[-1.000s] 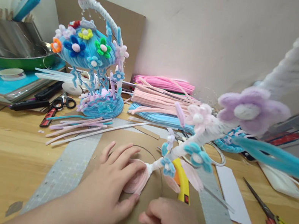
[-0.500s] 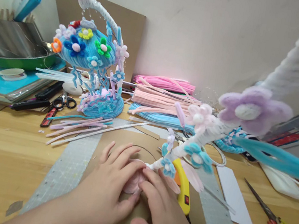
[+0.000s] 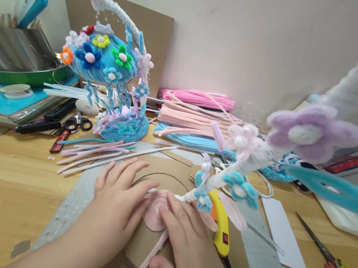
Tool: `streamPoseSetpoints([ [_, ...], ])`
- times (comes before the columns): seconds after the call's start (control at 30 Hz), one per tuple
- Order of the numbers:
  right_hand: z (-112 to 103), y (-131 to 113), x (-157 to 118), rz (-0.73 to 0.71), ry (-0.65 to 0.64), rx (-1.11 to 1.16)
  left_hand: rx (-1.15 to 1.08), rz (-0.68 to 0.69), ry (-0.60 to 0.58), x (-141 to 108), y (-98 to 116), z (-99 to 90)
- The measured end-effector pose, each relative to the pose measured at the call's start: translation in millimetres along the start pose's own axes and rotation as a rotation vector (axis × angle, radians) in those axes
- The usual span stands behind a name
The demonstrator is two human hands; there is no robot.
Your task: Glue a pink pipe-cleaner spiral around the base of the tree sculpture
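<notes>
The left hand [image 3: 118, 204], fingers spread, touches one pink coil [image 3: 155, 214] at left; the right hand [image 3: 192, 245], loosely open, rests fingertips on its right, near one yellow tool [image 3: 222, 234].

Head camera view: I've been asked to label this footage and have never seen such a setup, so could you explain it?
There is no machine here, only a person's bare hands. The camera is worn on the head, looking forward and down. The right hand rests its fingertips on a pink coil of fuzzy strip; the left hand is at its other side, fingers spread. A loose pink strip runs toward the camera. Beneath is cardboard. A flowered white stem rises beside the coil. On the wooden table are red-and-yellow-handled scissors, black-handled scissors and pink bundles.
</notes>
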State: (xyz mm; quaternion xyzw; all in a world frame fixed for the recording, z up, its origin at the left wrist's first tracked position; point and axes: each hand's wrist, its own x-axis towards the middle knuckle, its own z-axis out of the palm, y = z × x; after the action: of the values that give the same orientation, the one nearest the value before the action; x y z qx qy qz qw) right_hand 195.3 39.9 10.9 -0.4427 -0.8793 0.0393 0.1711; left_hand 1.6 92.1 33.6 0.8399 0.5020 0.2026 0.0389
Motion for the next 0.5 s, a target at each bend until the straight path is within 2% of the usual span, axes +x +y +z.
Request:
streamPoseSetpoints([
  [0.23,-2.1,-1.7,1.4,0.022,-0.043,-0.012,0.042,0.072,-0.032,0.3,1.8,-2.3],
  [0.5,-1.1,-3.2,0.8,0.022,-0.031,-0.067,0.011,0.122,-0.079,1.2,-0.6,1.5],
])
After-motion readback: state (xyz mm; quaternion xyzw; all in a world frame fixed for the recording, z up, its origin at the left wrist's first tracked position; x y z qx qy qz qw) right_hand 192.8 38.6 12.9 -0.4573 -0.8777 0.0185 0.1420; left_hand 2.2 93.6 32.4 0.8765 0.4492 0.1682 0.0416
